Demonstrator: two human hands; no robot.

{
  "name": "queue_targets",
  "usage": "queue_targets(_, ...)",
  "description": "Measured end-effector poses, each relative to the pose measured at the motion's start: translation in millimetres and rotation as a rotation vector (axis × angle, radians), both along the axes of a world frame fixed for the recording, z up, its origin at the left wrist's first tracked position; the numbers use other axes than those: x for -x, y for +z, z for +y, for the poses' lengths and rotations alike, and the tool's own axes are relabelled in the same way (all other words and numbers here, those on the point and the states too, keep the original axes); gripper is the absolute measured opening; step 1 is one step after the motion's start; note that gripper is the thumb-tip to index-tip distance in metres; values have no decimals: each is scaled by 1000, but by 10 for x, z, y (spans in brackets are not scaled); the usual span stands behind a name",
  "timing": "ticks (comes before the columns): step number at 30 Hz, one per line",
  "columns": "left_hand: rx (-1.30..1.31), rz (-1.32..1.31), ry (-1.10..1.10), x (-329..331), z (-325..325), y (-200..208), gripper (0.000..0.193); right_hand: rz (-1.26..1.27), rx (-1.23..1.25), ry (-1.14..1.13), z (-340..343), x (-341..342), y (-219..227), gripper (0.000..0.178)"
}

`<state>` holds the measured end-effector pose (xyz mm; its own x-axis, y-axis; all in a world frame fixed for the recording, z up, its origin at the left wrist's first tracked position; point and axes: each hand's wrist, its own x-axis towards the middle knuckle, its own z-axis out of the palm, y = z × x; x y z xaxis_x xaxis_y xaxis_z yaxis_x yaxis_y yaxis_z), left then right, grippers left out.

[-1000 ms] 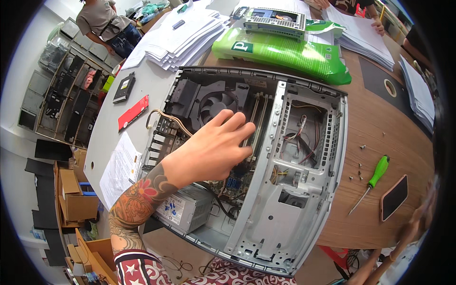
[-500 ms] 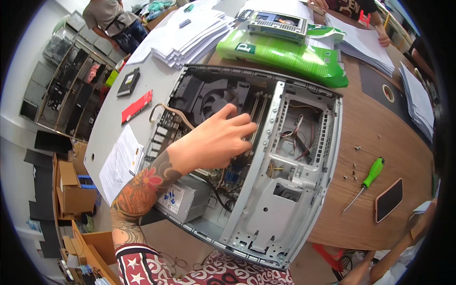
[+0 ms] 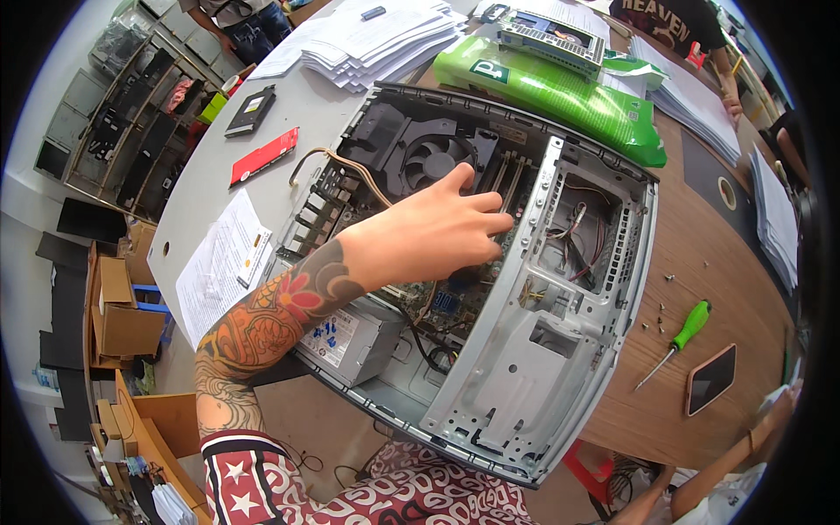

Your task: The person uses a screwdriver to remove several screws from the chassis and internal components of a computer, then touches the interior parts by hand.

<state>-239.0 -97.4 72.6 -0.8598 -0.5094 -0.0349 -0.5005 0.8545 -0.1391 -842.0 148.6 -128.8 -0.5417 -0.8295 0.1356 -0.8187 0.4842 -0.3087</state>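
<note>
My left hand [image 3: 437, 229], on a tattooed forearm, reaches over the motherboard [image 3: 420, 293] inside an opened desktop computer case [image 3: 516, 367]. Its fingers curl down beside the memory slots [image 3: 507, 179], the outer ones slightly apart. The thumb and lower fingertips are hidden, so whatever they pinch cannot be made out. A black cooling fan [image 3: 431, 161] sits just beyond the hand. Nearer to me lies the silver power supply [image 3: 354, 346], with dark cables beside it. Bare metal drive bays [image 3: 582, 232] fill the case's right side. My right hand is out of view.
Right of the case lie a green-handled screwdriver [image 3: 691, 325], several loose screws [image 3: 662, 318] and a phone [image 3: 711, 380]. A green package [image 3: 551, 96] bears a metal drive unit [image 3: 553, 42] behind. Paper stacks [image 3: 376, 44], a red strip [image 3: 264, 157] and a black drive [image 3: 251, 111] lie leftward. Other people stand around.
The whole view has shifted, with the case appearing farther right and slightly higher. My left hand stays over the memory slots, its pose little changed.
</note>
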Motion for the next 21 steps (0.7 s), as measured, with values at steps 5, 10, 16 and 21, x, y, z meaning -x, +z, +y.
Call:
queue_targets(5,-40,39,10,-22,-53,4,22,-4,6,3,29,-17,-7,27)
queue_targets(10,-50,24,29,-45,-37,12,21,-18,9,-2,33,-84,-27,25)
queue_targets(16,-181,105,92,-16,-63,52,8,-61,1,-14,287,-125,-55,24)
queue_targets(21,-206,153,94,-1,-78,-48,9,-189,-47,-34,581,-198,-59,22)
